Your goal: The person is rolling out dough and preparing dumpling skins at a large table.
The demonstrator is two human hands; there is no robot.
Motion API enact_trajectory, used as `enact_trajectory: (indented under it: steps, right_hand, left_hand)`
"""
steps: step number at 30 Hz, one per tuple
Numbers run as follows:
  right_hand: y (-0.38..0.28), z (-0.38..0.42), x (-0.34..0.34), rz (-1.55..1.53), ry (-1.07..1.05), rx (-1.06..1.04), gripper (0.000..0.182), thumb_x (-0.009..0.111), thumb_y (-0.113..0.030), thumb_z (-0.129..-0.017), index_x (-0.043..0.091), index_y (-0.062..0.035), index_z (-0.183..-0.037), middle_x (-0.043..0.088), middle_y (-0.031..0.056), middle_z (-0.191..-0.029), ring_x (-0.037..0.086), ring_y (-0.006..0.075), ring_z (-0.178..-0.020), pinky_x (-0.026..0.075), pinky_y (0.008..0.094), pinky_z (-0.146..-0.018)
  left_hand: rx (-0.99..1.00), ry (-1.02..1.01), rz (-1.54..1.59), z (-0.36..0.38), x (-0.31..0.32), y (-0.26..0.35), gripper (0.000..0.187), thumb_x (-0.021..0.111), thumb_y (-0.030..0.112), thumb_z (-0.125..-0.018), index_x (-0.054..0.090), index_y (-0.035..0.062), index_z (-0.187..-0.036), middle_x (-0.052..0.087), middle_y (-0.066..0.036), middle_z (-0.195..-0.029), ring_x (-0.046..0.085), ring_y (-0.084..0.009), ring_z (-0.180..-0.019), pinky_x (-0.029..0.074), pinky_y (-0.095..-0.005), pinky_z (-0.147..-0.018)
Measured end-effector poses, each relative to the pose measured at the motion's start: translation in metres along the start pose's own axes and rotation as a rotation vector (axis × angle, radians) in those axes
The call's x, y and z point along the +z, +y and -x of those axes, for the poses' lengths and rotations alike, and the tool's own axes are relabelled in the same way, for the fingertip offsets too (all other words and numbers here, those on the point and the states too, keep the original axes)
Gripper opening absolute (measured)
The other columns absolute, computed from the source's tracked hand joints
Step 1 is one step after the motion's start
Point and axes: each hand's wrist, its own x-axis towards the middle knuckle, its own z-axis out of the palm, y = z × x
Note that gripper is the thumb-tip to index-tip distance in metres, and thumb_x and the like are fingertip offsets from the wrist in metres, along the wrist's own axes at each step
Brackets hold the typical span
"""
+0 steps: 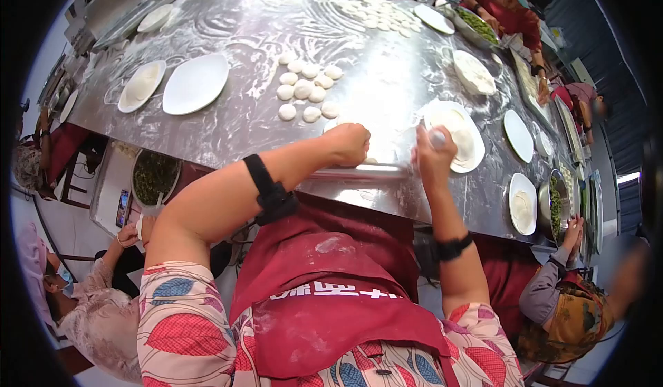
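Note:
My left hand [349, 144] is closed in a fist near the table's front edge, and what its fingers hold is hidden. Pale dough shows just behind it and a small pale bit just below. My right hand [435, 153] is wrapped around a rolling pin [436, 137], whose round end shows at the top of the grip. Right beside that hand is a white plate [475, 159] with flat round dough wrappers [456, 128] on it. Beyond my left hand, several small flattened dough pieces [302, 89] lie grouped on the floury metal table [255, 128].
White plates [196, 83] stand to the left, one with wrappers [140, 86]. More dough pieces [387, 17] lie at the back. Bowls of green filling [155, 177] sit lower left and on the right [556, 204]. People work on both sides and across the table.

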Motion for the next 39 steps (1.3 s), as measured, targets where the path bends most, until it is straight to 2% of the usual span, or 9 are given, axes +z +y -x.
enact_trajectory:
  steps: [6,9,15,20,23,26,29,33,39]
  right_hand:
    - [-0.003,0.010,-0.008,0.038,0.020,0.059,0.018,0.066,-0.002,-0.082,0.049,-0.0024,-0.075,0.050,0.0029,-0.051,0.049,0.0108,-0.039,0.035,0.0252,-0.035]
    - [-0.014,0.051,-0.024,-0.151,-0.064,0.029,0.018,0.062,0.000,-0.084,0.048,-0.0045,-0.075,0.051,0.0045,-0.052,0.051,0.0124,-0.040,0.038,0.0251,-0.035]
    - [-0.009,-0.017,0.014,-0.019,-0.054,0.020,0.021,0.064,-0.003,-0.084,0.048,-0.0030,-0.070,0.051,0.0030,-0.051,0.050,0.0102,-0.039,0.036,0.0243,-0.036]
    - [-0.008,0.010,-0.009,0.006,-0.034,0.057,0.020,0.065,-0.002,-0.083,0.048,-0.0028,-0.071,0.052,0.0045,-0.051,0.050,0.0115,-0.038,0.037,0.0252,-0.035]
    - [-0.012,0.049,-0.025,-0.111,-0.049,0.016,0.017,0.065,-0.001,-0.082,0.050,-0.0019,-0.075,0.052,0.0055,-0.051,0.050,0.0112,-0.038,0.035,0.0252,-0.033]
    - [-0.009,0.017,-0.007,-0.009,0.033,0.040,0.017,0.064,-0.001,-0.083,0.050,-0.0025,-0.075,0.053,0.0050,-0.052,0.049,0.0104,-0.038,0.036,0.0251,-0.034]
    - [0.005,-0.021,0.014,-0.043,-0.037,-0.031,0.019,0.065,-0.002,-0.083,0.049,-0.0030,-0.073,0.052,0.0020,-0.053,0.046,0.0088,-0.038,0.034,0.0253,-0.034]
    - [-0.012,0.008,0.000,0.010,0.023,0.044,0.020,0.065,-0.002,-0.083,0.048,-0.0041,-0.072,0.051,0.0029,-0.052,0.046,0.0090,-0.038,0.034,0.0258,-0.034]
    - [-0.023,0.040,-0.014,0.009,0.040,0.112,0.022,0.065,-0.001,-0.083,0.047,-0.0042,-0.072,0.051,0.0040,-0.052,0.050,0.0110,-0.039,0.037,0.0251,-0.034]
  left_hand:
    - [0.165,-0.055,-0.074,-0.009,0.004,-0.008,0.017,0.066,0.015,-0.074,0.067,0.0037,-0.086,0.067,-0.014,-0.081,0.064,-0.0264,-0.078,0.049,-0.0367,-0.070]
    - [0.096,-0.003,-0.001,0.000,0.000,-0.011,0.015,0.066,0.013,-0.074,0.067,0.0028,-0.085,0.067,-0.013,-0.079,0.064,-0.0251,-0.076,0.049,-0.0357,-0.069]
    - [0.139,-0.034,-0.077,-0.012,-0.001,-0.002,0.015,0.062,0.012,-0.075,0.066,0.0019,-0.085,0.067,-0.015,-0.082,0.064,-0.0282,-0.080,0.049,-0.0370,-0.071]
    - [0.174,-0.060,-0.106,-0.009,-0.001,-0.007,0.016,0.062,0.013,-0.076,0.066,0.0019,-0.086,0.067,-0.015,-0.082,0.064,-0.0287,-0.081,0.049,-0.0371,-0.072]
    - [-0.041,-0.155,0.175,-0.002,0.000,-0.012,0.016,0.062,0.014,-0.076,0.065,0.0028,-0.086,0.066,-0.016,-0.082,0.064,-0.0294,-0.080,0.049,-0.0382,-0.071]
    - [0.124,-0.101,-0.063,0.001,0.001,-0.004,0.016,0.061,0.014,-0.077,0.065,0.0023,-0.087,0.066,-0.017,-0.082,0.064,-0.0311,-0.081,0.049,-0.0393,-0.073]
    - [0.064,0.036,-0.163,-0.013,0.005,0.004,0.018,0.059,0.016,-0.078,0.065,0.0019,-0.087,0.066,-0.019,-0.083,0.064,-0.0326,-0.082,0.049,-0.0398,-0.074]
    - [0.096,-0.133,-0.159,-0.013,0.000,0.010,0.021,0.059,0.018,-0.077,0.065,0.0016,-0.089,0.066,-0.019,-0.084,0.063,-0.0319,-0.081,0.048,-0.0396,-0.072]
    - [0.102,-0.139,0.023,0.002,0.004,-0.007,0.018,0.059,0.015,-0.077,0.064,0.0009,-0.087,0.066,-0.018,-0.084,0.063,-0.0316,-0.082,0.048,-0.0387,-0.073]
